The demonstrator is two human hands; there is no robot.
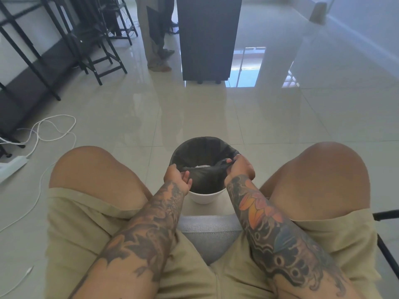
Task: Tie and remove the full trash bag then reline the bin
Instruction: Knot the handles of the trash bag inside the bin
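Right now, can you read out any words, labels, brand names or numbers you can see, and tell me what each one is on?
None can be read.
White bin: no label shows.
Black trash bag, gripped by the left hand and right hand: no print.
Dark cabinet: no markings.
White power strip: too blurred to tell.

The glossy tiled floor (pixel 129 117) in front of me carries the white bin (pixel 205 196), a dark cabinet (pixel 208 37), white cables (pixel 49 130) and a power strip (pixel 13 165) at my left
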